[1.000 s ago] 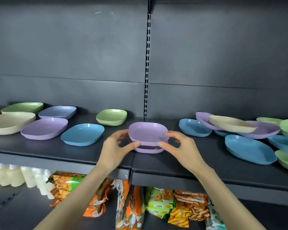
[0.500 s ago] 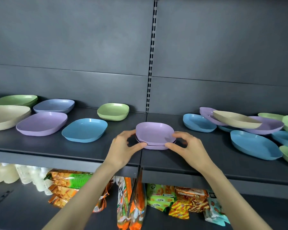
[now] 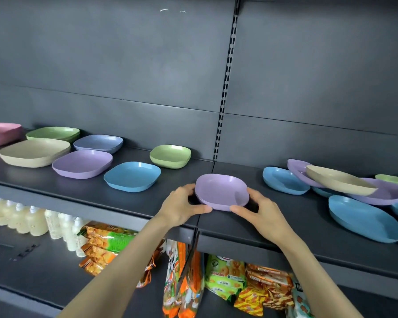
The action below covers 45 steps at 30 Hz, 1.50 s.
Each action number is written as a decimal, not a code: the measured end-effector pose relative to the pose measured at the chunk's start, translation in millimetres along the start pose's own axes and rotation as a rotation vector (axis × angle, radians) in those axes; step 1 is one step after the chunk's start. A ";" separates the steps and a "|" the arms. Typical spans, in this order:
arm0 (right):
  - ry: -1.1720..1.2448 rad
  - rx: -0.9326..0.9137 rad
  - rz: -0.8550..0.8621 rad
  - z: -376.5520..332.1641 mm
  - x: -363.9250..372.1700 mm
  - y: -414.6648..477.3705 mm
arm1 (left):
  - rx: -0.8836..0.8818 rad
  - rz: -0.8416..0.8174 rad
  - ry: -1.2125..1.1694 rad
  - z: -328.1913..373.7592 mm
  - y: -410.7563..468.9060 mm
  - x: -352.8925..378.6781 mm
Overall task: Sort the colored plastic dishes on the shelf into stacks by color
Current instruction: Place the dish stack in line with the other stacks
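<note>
Dark grey shelving fills my view, and at the seam of the shelf (image 3: 147, 203) sits the small purple stack (image 3: 222, 191), two dishes deep. My left hand (image 3: 182, 208) and right hand (image 3: 264, 214) clasp it from either side, thumbs on the front rim, fingers curled round the back. Left of the stack I count seven: pink dish (image 3: 1, 133), large green dish (image 3: 53, 133), beige dish (image 3: 33, 152), lavender-blue dish (image 3: 98, 143), large purple dish (image 3: 82, 163), blue dish (image 3: 132, 176), small green dish (image 3: 170, 155). Right of it lies a mixed pile (image 3: 363, 218). A second ago the top dish hung above the lower; now it is nested.
</note>
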State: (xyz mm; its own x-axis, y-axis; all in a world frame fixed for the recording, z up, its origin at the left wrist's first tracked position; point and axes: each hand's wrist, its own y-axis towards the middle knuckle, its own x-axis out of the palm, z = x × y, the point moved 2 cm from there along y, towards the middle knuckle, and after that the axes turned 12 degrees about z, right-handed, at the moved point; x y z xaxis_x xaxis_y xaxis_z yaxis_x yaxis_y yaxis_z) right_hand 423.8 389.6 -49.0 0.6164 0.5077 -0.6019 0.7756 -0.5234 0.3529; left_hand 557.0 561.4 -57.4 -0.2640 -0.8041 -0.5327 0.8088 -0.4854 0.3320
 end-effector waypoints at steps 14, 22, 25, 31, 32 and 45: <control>0.326 -0.174 0.076 -81.8 58.4 12.8 | 0.013 0.344 -0.268 -21.6 -23.5 -100.2; 0.388 -0.210 0.036 -146.9 150.4 29.2 | 0.061 0.447 -0.276 -83.5 -20.0 -183.2; 0.358 -0.207 0.017 -176.2 193.0 32.9 | 0.072 0.445 -0.247 -114.8 -12.4 -226.8; 0.224 -0.158 0.002 -210.6 257.9 48.8 | 0.104 0.376 -0.219 -165.3 9.1 -285.5; 0.199 -0.152 0.008 -213.8 264.4 50.5 | 0.098 0.356 -0.227 -173.4 13.9 -290.6; -0.016 -0.107 0.043 -236.2 288.4 72.1 | 0.087 0.277 -0.151 -214.8 58.0 -308.7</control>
State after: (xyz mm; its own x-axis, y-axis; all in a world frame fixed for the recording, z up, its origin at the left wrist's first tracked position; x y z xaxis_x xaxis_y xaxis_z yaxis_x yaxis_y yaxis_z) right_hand 689.6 659.9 -28.0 0.6480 0.4751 -0.5953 0.7590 -0.4682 0.4525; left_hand 798.3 855.2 -40.9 -0.1206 -0.9482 -0.2939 0.8143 -0.2639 0.5171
